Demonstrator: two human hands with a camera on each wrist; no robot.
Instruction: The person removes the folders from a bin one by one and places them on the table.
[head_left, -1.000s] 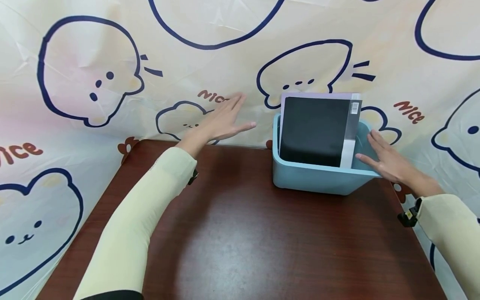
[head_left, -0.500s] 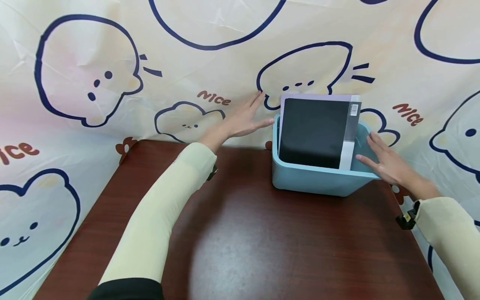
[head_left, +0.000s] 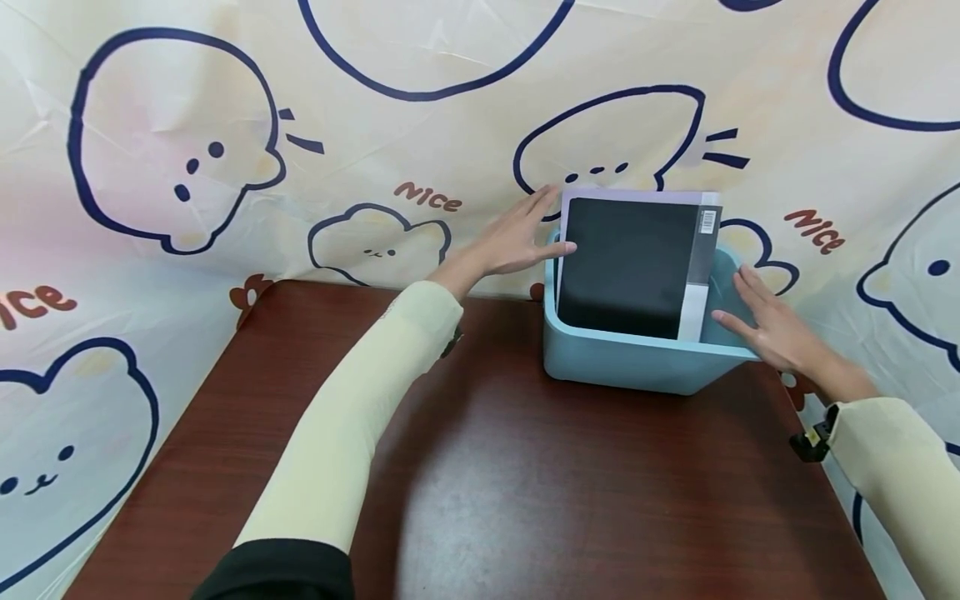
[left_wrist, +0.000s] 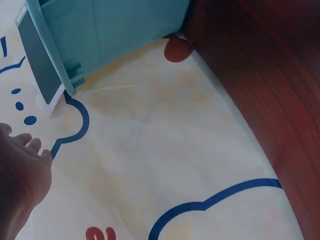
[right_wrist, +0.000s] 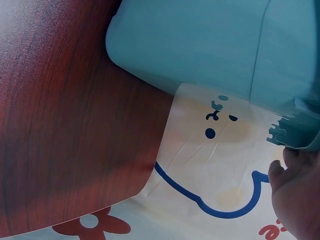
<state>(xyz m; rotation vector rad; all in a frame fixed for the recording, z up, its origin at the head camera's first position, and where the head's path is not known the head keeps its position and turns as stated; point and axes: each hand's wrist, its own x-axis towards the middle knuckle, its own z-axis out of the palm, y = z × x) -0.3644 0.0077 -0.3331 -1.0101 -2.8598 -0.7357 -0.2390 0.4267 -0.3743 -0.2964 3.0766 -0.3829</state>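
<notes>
A light blue plastic bin (head_left: 622, 362) stands at the back right of the table. A flat, book-like item with a black face (head_left: 630, 267), a grey side strip and a barcode label leans upright in it, above the rim. Lilac edging (head_left: 637, 195) shows along its top and left. My left hand (head_left: 510, 240) is beside the bin's left end, fingers extended, thumb overlapping the black face in the head view. In the left wrist view that hand (left_wrist: 27, 175) appears apart from the bin. My right hand (head_left: 780, 329) rests at the right rim, fingers straight.
The dark brown wooden table (head_left: 525, 483) meets a cartoon-printed sheet (head_left: 375, 125) at the back and sides. The bin stands close to that sheet. A black wrist device (head_left: 813, 437) sits at my right cuff.
My left hand has moved right, from over the sheet to the bin's left end. My right hand stays at the right rim, and the bin keeps its place.
</notes>
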